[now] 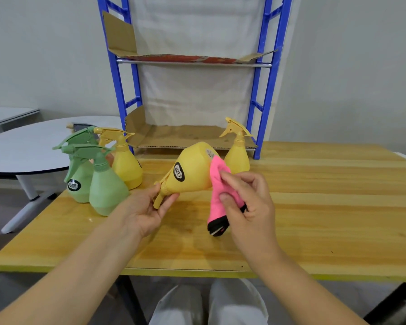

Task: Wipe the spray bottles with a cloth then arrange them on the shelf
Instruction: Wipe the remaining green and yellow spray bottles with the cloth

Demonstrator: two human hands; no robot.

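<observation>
My left hand (148, 209) grips the trigger head of a yellow spray bottle (190, 172), which is tipped on its side above the table with its base pointing away. My right hand (246, 198) pinches a pink cloth (217, 191) with a black edge and presses it against the bottle's base. Another yellow bottle (237, 152) stands upright at the right end of the bottom shelf. Two green bottles (103, 184) and one yellow bottle (127, 163) stand together at the table's left.
The blue shelf frame (265, 90) stands at the back of the wooden table (326, 207). Cardboard (178, 134) lines its bottom and upper levels. A round white table (21, 148) sits off to the left. My knees show below the table's front edge.
</observation>
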